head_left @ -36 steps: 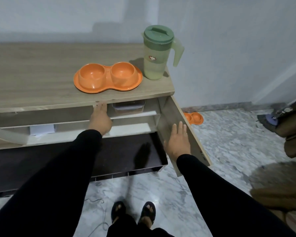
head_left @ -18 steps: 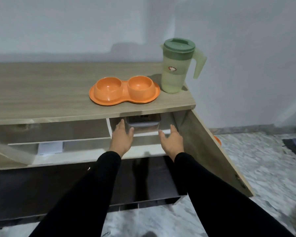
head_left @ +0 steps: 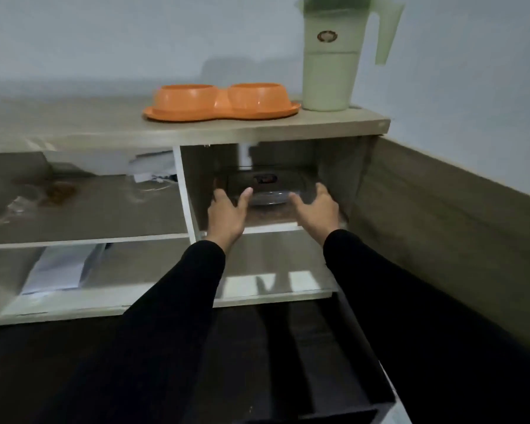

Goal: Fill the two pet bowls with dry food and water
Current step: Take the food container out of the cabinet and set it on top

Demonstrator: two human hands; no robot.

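Two orange pet bowls (head_left: 221, 102) sit empty on the cabinet top beside the green jug (head_left: 331, 59). Below, the clear food box (head_left: 268, 191) sits on the shelf between the spread left hand (head_left: 227, 214) and right hand (head_left: 315, 209). It could slip and spill if grabbed loosely. Both hands have reached deeper than half a second ago.
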